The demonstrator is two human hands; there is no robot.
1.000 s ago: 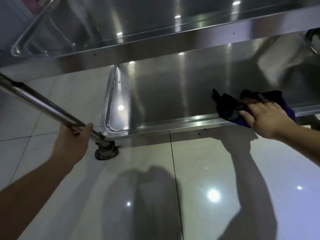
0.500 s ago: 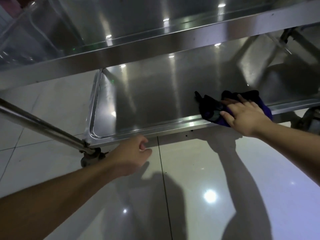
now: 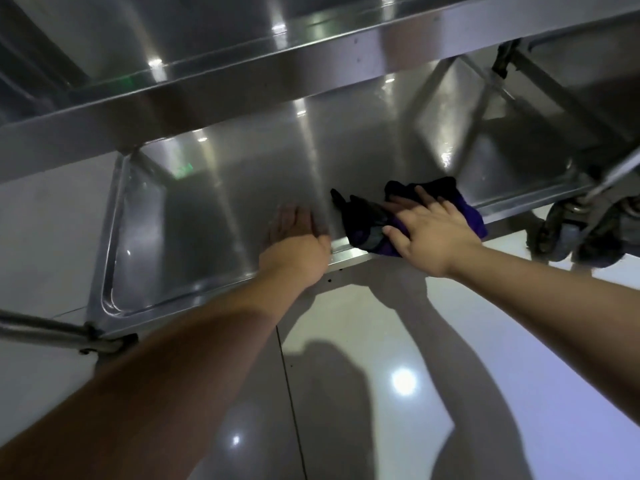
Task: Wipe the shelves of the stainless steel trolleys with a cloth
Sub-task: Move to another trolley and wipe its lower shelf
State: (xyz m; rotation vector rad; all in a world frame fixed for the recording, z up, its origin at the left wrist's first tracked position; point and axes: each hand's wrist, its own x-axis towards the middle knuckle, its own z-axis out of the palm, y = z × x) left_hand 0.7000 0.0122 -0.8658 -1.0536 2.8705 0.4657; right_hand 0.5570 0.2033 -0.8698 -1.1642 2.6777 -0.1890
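A dark purple-and-black cloth [image 3: 367, 223] lies bunched on the bottom shelf [image 3: 214, 216] of a stainless steel trolley, draped partly over the shelf's near rim, at about 2 o'clock from the middle of the view. The person's right hand [image 3: 433, 230] lies flat on top of it, fingers spread and pointing toward 11 o'clock, palm pressing the fabric against the steel; the cloth shows past the fingertips at 12 o'clock, on the thumb side at 9 o'clock and past the outer edge of the hand at 3 o'clock. The left hand [image 3: 298, 240] sits just beside the cloth at its 9 o'clock, apart from it by a narrow strip of bare metal, open and palm-down over the near rim, fingers reaching onto the shelf surface and holding nothing. Both bare forearms stretch in from the 6 o'clock edge. Above the hands, toward 12 o'clock, the upper shelf [image 3: 221, 95] crosses the view as a broad band. A caster wheel [image 3: 557, 233] stands under the trolley's corner at 3 o'clock, near the cloth. A steel tube [image 3: 38, 329] runs in from 9 o'clock to the shelf's other corner. Glossy pale floor tiles [image 3: 398, 393] carry the arms' shadows and ceiling-light glints.
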